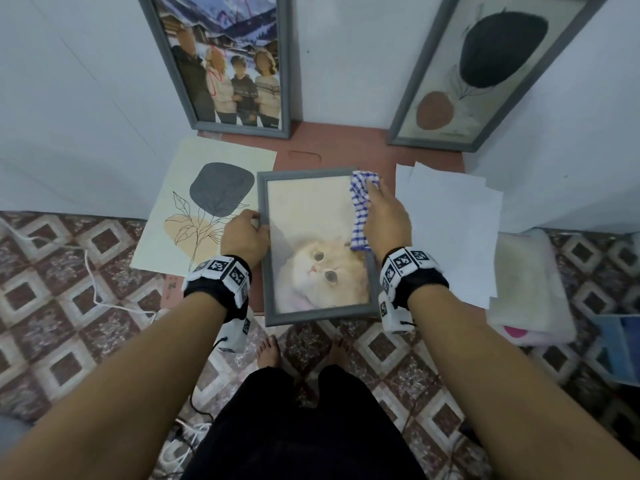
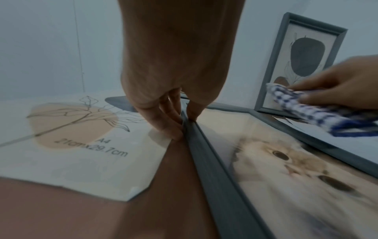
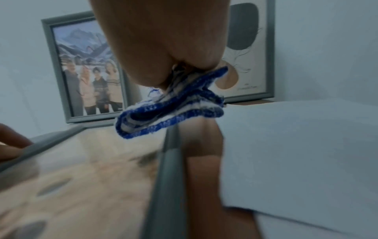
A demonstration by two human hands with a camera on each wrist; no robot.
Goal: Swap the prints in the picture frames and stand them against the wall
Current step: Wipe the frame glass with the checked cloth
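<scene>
- Bare feet (image 1: 268, 351) and dark trousers sit closest to the head camera, on a patterned tiled floor (image 1: 69, 341) with a white cable (image 1: 93, 285) snaking across its left part.
- Over on the left, a loose leaf print (image 1: 207, 209) lies flat, partly on a brown board (image 1: 332, 147), its right edge just beside the cat frame.
- Against the wall (image 1: 69, 98) behind it, a family photo frame (image 1: 225, 60) stands leaning.
- Left hand (image 1: 244, 237) grips the left rail of the cat frame (image 1: 317, 244); the left wrist view shows the thumb on the rail's inner side and the fingers (image 2: 169, 122) curled down its outer side.
- That grey cat frame lies face up on the board, cat picture showing, in the middle between both hands.
- Right hand (image 1: 386, 216) holds a blue-and-white checked cloth (image 1: 360, 209), bunched up in the fingers and pressed at the frame's far right corner.
- Further right, some white paper sheets (image 1: 450, 230) lie fanned out beside the frame.
- Behind those, a second framed leaf print (image 1: 491, 67) leans on the wall, tilted.
- Far right there's a folded white towel (image 1: 526, 289), plus something blue (image 1: 620, 351) I can't make out.
</scene>
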